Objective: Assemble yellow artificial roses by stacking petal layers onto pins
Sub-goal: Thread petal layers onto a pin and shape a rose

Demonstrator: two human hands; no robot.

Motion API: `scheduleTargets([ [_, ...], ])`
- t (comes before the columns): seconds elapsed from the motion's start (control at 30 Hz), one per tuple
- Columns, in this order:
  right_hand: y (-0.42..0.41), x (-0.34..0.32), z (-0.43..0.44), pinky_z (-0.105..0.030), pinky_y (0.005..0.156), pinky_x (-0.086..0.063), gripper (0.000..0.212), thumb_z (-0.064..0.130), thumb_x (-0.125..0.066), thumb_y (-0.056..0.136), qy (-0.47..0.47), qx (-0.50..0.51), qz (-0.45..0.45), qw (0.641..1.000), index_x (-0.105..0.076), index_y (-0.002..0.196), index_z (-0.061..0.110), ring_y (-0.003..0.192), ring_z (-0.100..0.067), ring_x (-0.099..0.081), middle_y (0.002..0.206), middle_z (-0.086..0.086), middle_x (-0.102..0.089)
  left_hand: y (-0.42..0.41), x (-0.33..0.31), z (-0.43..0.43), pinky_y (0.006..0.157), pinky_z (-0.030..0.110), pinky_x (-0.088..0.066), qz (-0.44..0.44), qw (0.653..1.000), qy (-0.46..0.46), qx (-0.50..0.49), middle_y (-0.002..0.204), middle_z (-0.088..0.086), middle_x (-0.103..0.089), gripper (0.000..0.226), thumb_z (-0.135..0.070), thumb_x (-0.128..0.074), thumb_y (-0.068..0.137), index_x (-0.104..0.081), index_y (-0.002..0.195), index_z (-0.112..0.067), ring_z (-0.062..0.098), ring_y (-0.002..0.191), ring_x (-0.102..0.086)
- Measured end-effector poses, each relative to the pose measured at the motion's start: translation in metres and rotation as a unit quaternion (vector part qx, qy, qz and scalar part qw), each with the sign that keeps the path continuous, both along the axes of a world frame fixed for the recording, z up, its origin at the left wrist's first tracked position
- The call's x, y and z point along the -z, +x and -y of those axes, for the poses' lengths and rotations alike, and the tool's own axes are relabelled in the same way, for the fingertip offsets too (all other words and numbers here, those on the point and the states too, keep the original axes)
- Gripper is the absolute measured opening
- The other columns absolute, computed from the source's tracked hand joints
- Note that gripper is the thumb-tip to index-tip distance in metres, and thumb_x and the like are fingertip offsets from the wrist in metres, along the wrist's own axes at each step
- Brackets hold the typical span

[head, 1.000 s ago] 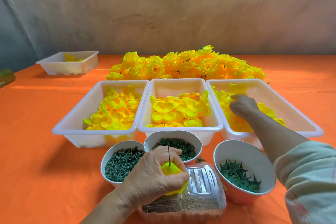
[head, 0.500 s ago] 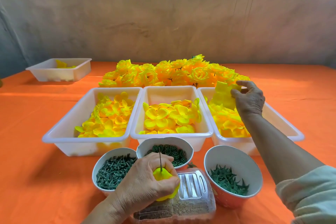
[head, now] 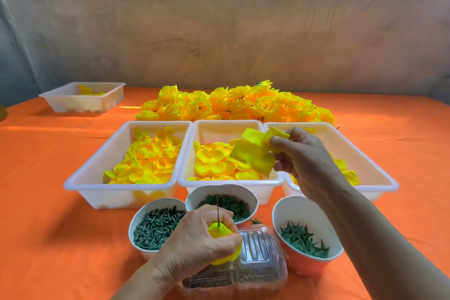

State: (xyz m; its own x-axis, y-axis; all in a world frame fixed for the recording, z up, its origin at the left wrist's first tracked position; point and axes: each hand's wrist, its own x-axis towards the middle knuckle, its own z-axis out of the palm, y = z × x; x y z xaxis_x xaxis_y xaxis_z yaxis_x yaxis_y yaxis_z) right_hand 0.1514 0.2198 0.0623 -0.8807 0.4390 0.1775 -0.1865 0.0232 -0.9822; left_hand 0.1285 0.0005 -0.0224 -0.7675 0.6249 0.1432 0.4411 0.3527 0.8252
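1. While finished roses lie heaped behind, this one is barely begun.
2. Left grip curls round bud on upright pin.
3. Right grip pinches petal layer over middle tray, unthreaded.

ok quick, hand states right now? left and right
Left hand: closed around the partly built rose, pin sticking up.
Right hand: pinching a yellow petal layer above the trays.
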Motion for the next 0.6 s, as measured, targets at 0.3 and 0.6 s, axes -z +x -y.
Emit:
scheduleTargets([
  [0.3, 0.029, 0.017, 0.049, -0.037, 0.044, -0.052, 0.016, 0.0, -0.062, 0.089, 0.072, -0.009, 0.018, 0.997, -0.051, 0.081, 0.009, 0.049, -0.026, -0.063, 0.072, -0.016, -0.06, 0.002, -0.002, 0.001, 0.075, -0.001, -0.038, 0.009, 1.0, 0.009, -0.012, 0.102, -0.032, -0.063, 0.015, -0.052, -0.068, 0.059, -0.07, 0.07, -0.042, -0.014, 0.1, -0.057],
  [0.6, 0.039, 0.028, 0.071, -0.027, 0.06, -0.057, 0.02, 0.004, -0.06, 0.091, 0.027, -0.054, -0.01, 0.998, -0.053, 0.076, 0.015, 0.065, -0.02, -0.07, 0.066, -0.001, -0.063, 0.001, -0.001, 0.002, 0.062, 0.018, -0.05, 0.037, 0.999, 0.029, 0.001, 0.075, -0.015, -0.069, 0.019, -0.045, -0.069, 0.068, -0.072, 0.074, -0.027, -0.001, 0.069, -0.062],
])
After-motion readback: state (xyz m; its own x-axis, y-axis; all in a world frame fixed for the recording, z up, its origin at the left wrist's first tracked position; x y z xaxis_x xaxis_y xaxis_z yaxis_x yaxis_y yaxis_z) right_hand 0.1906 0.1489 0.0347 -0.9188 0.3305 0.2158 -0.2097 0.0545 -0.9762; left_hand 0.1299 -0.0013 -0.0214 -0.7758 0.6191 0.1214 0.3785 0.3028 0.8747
